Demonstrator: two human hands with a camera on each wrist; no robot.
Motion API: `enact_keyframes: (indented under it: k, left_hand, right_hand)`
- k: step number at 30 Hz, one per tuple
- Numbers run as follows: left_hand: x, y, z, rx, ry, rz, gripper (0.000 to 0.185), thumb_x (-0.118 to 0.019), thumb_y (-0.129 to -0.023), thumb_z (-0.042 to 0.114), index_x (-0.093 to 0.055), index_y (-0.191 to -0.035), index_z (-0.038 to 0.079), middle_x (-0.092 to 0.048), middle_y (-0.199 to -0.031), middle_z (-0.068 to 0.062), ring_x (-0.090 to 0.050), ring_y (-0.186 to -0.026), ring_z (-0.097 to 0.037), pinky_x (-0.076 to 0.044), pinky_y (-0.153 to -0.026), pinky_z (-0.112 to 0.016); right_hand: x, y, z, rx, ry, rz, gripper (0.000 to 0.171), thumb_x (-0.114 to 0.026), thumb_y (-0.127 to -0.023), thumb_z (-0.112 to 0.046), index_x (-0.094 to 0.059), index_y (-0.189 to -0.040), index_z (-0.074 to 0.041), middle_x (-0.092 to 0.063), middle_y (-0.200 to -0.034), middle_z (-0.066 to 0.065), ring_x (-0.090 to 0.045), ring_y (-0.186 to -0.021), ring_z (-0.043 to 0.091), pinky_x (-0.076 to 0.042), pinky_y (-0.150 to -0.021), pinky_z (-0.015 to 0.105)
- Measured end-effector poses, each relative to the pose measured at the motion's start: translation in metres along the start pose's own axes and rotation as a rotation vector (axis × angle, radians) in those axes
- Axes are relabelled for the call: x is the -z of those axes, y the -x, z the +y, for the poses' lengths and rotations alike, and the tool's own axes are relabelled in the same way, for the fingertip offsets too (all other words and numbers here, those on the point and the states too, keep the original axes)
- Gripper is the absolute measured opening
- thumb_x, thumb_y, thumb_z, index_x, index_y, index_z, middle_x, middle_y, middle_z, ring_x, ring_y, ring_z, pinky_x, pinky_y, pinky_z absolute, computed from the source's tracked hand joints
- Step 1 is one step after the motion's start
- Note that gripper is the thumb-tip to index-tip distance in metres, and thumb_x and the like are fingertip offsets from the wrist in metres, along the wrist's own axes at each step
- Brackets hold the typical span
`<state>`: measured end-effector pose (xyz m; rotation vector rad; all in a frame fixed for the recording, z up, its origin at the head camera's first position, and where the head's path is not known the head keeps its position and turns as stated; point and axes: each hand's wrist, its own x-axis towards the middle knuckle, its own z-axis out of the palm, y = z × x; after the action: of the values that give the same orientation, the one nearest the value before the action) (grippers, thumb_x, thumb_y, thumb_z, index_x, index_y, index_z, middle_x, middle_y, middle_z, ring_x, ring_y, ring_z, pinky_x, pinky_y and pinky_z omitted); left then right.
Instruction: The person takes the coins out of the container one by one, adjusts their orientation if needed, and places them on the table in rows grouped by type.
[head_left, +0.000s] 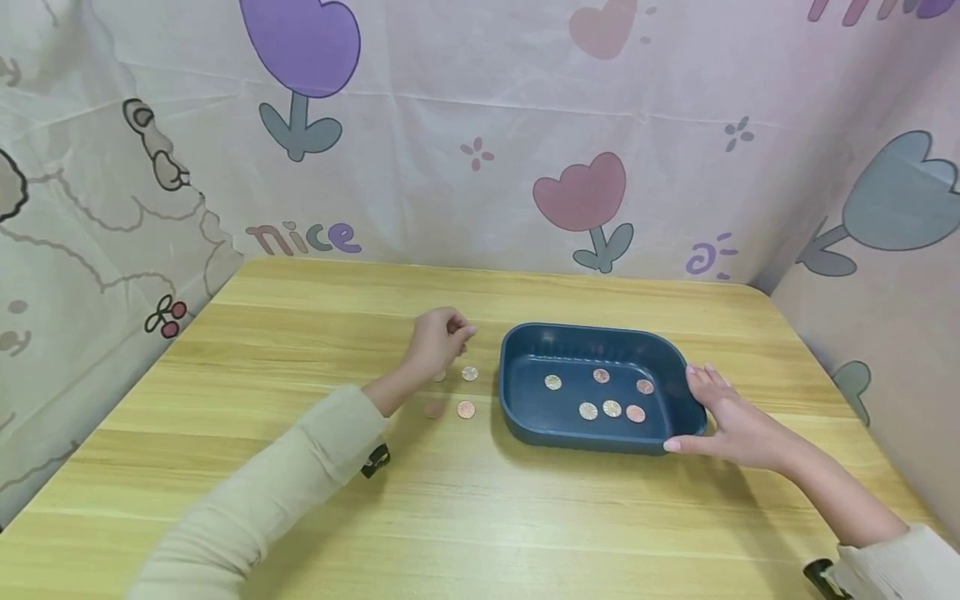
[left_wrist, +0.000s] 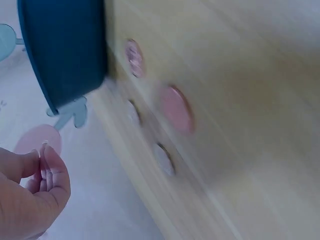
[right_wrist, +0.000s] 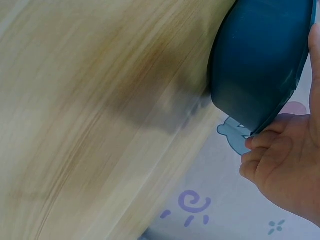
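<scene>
My left hand (head_left: 438,342) hovers over the coins left of the tray, thumb and index fingertips brought together. In the left wrist view the same hand (left_wrist: 37,192) shows its fingers curled in towards the thumb; I cannot tell whether a coin sits between the tips. Below it lie several coins, among them a silvery coin (head_left: 469,373) and a copper-coloured coin (head_left: 466,409); the forearm partly covers others. My right hand (head_left: 738,421) grips the right end of a dark blue tray (head_left: 592,442), thumb at the near corner. Several coins, including a pale coin (head_left: 588,411), lie flat inside it.
The wooden table (head_left: 480,525) ends at a printed cloth (head_left: 465,200) hung behind it and along both sides. A black strap piece (head_left: 376,460) shows under the left sleeve, another (head_left: 823,577) by the right sleeve.
</scene>
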<state>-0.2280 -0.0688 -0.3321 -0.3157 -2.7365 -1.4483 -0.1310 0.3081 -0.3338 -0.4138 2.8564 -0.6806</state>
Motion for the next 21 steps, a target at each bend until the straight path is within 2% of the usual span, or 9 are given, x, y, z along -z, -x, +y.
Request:
enact_keyframes:
  k: [8,12,18,21]
  left_hand:
    - [-0.027,-0.002,0.018,-0.03,0.052,0.023,0.012,-0.062,-0.088,0.008,-0.062,-0.085,-0.004,-0.064,-0.073,-0.016,-0.066,-0.068,-0.031,-0.052,-0.053,-0.019]
    - [-0.042,-0.003,0.028,-0.067,0.044,0.013,0.014,-0.063,-0.088,0.009,-0.062,-0.082,-0.003,-0.065,-0.072,-0.016,-0.064,-0.06,-0.022,-0.05,-0.05,-0.018]
    - [-0.066,-0.008,0.044,-0.121,-0.068,-0.088,0.013,-0.063,-0.088,0.01,-0.064,-0.083,-0.002,-0.066,-0.075,-0.015,-0.05,-0.056,-0.009,-0.039,-0.048,-0.015]
    - [-0.077,-0.011,0.05,-0.096,-0.094,-0.154,0.012,-0.063,-0.088,0.01,-0.065,-0.083,-0.001,-0.066,-0.075,-0.012,-0.048,-0.056,-0.008,-0.038,-0.048,-0.015]
  right_hand:
    - [0.001,-0.001,-0.001,0.013,0.0,0.002,0.11,-0.075,-0.073,-0.044,-0.012,-0.142,0.013,-0.01,-0.148,0.035,0.002,-0.138,0.051,-0.012,-0.102,0.072]
    - [0.0,-0.001,-0.002,0.019,-0.001,0.002,0.11,-0.075,-0.072,-0.045,-0.013,-0.142,0.013,-0.01,-0.148,0.035,0.002,-0.138,0.05,-0.013,-0.101,0.072]
    - [0.0,0.001,-0.002,0.011,0.0,0.008,0.111,-0.075,-0.072,-0.045,-0.012,-0.142,0.013,-0.009,-0.148,0.035,0.001,-0.137,0.051,-0.013,-0.102,0.071]
    - [0.001,0.002,-0.001,0.006,0.002,0.012,0.111,-0.075,-0.072,-0.046,-0.012,-0.142,0.013,-0.009,-0.148,0.035,0.001,-0.137,0.051,-0.013,-0.102,0.071]
